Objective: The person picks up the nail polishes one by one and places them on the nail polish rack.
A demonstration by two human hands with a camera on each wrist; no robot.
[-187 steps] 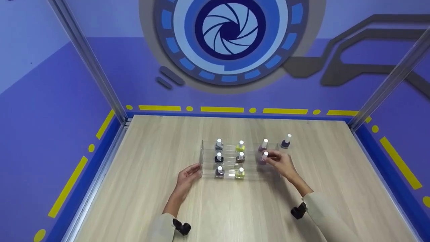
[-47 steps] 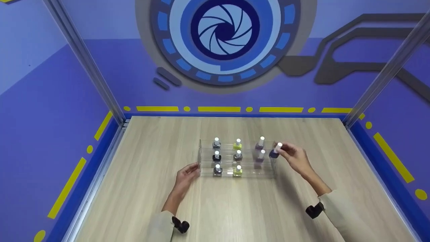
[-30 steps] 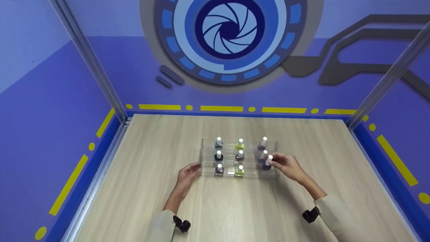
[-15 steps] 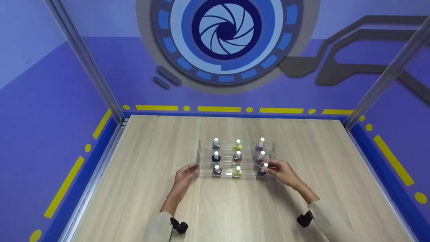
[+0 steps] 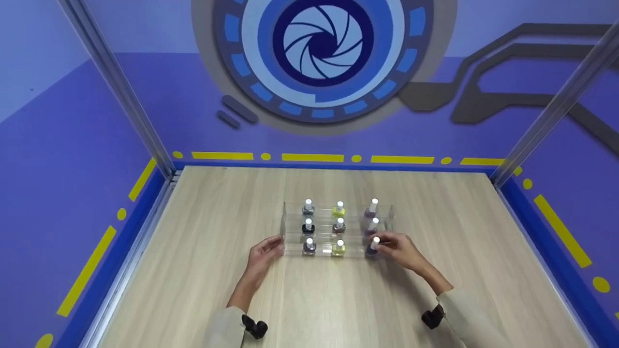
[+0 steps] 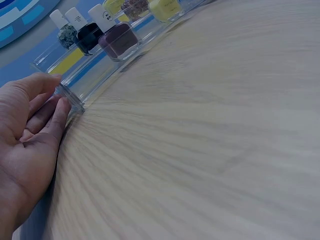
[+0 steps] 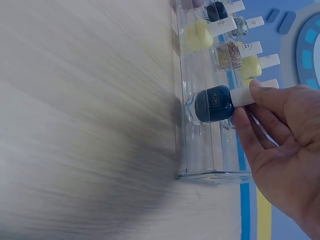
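Seating: right hand (image 5: 399, 245) pinches the white cap of the dark blue bottle (image 7: 212, 104), now low in the front tier at the rack's 3 o'clock end; whether its base rests down cannot be told.
Bracing: left hand (image 6: 27, 135), fingers straight and together, presses the clear tiered rack (image 5: 289, 231) at its 9 o'clock corner.
Progress: judged nearly complete; nine bottles fill three tiers of three, and only letting go of the cap appears left.
Surface: pale wood-grain table (image 5: 338, 299), rack near centre.
Room: violet-blue walls, yellow dashed border (image 5: 312, 157) at 12 o'clock, aperture emblem (image 5: 321, 41) above, metal corner posts (image 5: 116, 87).
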